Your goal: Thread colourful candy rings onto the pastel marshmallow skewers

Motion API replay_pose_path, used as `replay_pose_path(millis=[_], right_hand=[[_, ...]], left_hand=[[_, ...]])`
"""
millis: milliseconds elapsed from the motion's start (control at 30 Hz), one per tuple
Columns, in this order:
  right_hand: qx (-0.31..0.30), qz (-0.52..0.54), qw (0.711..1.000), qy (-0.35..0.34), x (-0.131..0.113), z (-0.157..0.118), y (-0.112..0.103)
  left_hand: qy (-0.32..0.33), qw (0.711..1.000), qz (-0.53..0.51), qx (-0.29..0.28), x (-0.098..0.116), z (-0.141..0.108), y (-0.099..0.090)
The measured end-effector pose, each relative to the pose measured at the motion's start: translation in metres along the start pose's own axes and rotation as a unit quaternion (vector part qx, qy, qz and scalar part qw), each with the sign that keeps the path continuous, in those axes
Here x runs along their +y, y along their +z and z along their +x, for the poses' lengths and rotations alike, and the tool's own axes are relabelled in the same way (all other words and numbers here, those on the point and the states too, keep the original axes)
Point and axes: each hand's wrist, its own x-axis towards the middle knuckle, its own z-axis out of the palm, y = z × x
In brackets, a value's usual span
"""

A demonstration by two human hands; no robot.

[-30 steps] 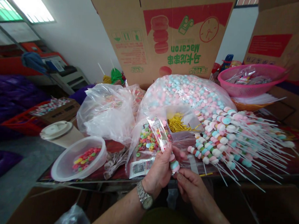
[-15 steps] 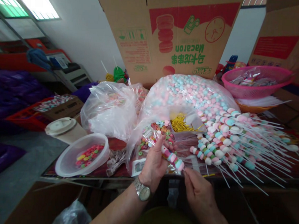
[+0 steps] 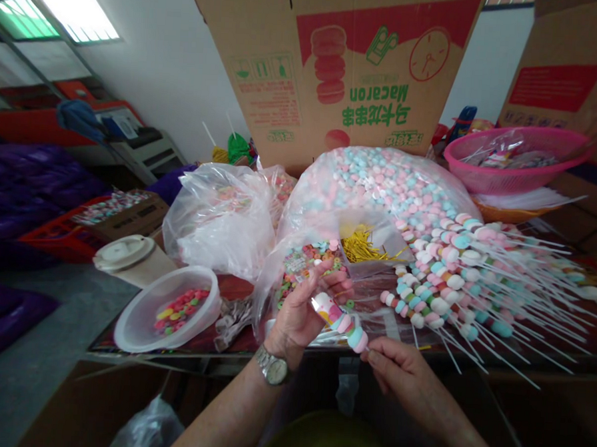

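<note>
My right hand (image 3: 396,363) pinches the stick end of a candy skewer (image 3: 344,322) with pink, white and blue pieces. The skewer's far end, in a shiny printed wrapper, lies beside the palm of my left hand (image 3: 301,314). The fingers of my left hand are spread, and a watch is on that wrist. Behind it sits an open clear bag (image 3: 292,266) of colored rings. A tray of yellow ties (image 3: 362,245) stands beyond my hands. Many finished skewers (image 3: 450,278) are piled to the right, their white sticks pointing right.
A white bowl (image 3: 166,310) of colored rings and a lidded cup (image 3: 131,258) stand left. A large bag of pastel candies (image 3: 381,181) and a cardboard box (image 3: 357,66) are behind. The pink basket (image 3: 516,161) is at the back right.
My left hand's fingers have opened away from the skewer, and the wrapped end now shows more. My left hand has shifted slightly left and down; my right hand still holds the stick.
</note>
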Motion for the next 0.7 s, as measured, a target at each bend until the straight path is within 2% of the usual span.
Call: replay_pose_path(millis=[67, 133, 167, 267, 333, 400, 433, 467, 533, 600, 633, 700], right_hand=[[0.008, -0.018, 1.0, -0.007, 0.002, 0.001, 0.003], [0.078, -0.106, 0.989, -0.074, 0.005, 0.002, 0.007], [0.13, -0.169, 0.969, -0.123, 0.008, 0.003, 0.009], [0.261, -0.359, 0.861, -0.248, 0.018, 0.004, 0.015], [0.29, -0.449, 0.794, -0.289, 0.025, 0.004, 0.019], [0.291, -0.489, 0.762, -0.308, 0.027, 0.004, 0.021], [0.284, -0.488, 0.765, -0.311, 0.026, 0.005, 0.022], [0.271, -0.47, 0.781, -0.309, 0.023, 0.006, 0.023], [0.23, -0.388, 0.845, -0.289, 0.015, 0.009, 0.024], [0.185, -0.274, 0.913, -0.239, 0.005, 0.012, 0.023], [0.171, -0.222, 0.937, -0.21, 0.001, 0.014, 0.023], [0.158, -0.159, 0.961, -0.162, -0.001, 0.014, 0.021]], left_hand=[[0.023, 0.999, -0.037, 0.02, -0.003, 0.001, 0.002], [0.019, 0.997, -0.061, 0.048, -0.008, 0.002, 0.007], [0.011, 0.995, -0.071, 0.063, -0.01, 0.003, 0.009], [-0.006, 0.988, -0.09, 0.122, -0.015, 0.005, 0.016], [-0.012, 0.983, -0.09, 0.16, -0.016, 0.005, 0.018], [-0.02, 0.98, -0.079, 0.184, -0.018, 0.004, 0.02], [-0.024, 0.98, -0.072, 0.187, -0.02, 0.004, 0.02], [-0.029, 0.98, -0.063, 0.186, -0.023, 0.003, 0.021], [-0.049, 0.982, -0.05, 0.177, -0.03, 0.0, 0.021], [-0.07, 0.983, -0.04, 0.164, -0.037, -0.003, 0.021], [-0.075, 0.984, -0.036, 0.158, -0.039, -0.003, 0.021], [-0.065, 0.986, -0.033, 0.152, -0.037, -0.002, 0.018]])
